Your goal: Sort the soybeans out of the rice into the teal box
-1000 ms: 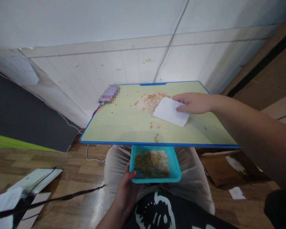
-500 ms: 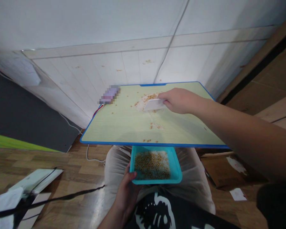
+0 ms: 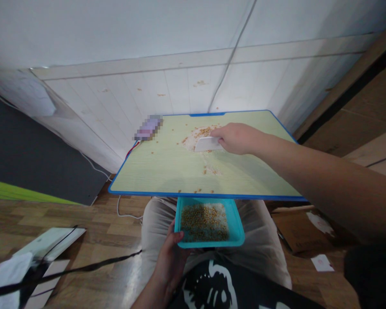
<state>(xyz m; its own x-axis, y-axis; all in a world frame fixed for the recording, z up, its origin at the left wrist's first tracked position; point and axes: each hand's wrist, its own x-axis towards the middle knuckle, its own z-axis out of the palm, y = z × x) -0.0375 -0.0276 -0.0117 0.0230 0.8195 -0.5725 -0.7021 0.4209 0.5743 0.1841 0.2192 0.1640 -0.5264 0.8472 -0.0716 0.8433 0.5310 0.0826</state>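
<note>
My right hand (image 3: 234,138) grips a flat white scraper (image 3: 207,144), its blade standing on the table top. Just beyond the blade lies a pile of white grains mixed with yellow beans (image 3: 206,131). A few more beans and grains (image 3: 209,170) are scattered on the near side. My left hand (image 3: 173,251) holds a turquoise plastic tray (image 3: 236,225) by its left side, thumb over the rim. The tray sits above my lap, under the table's front edge, with beans and white grains (image 3: 204,221) inside. Most of the left fingers are hidden beneath it.
The pale yellow-green table (image 3: 141,171) has a blue rim and stands against a white panelled wall. A blurred-out phone-like object (image 3: 148,128) with a red cable lies at its far left corner. A cardboard box (image 3: 305,234) is on the floor to the right.
The scraper has tilted and shifted slightly toward me with my right hand. One more bean shows near the table's front edge. The left hand and tray have barely moved.
</note>
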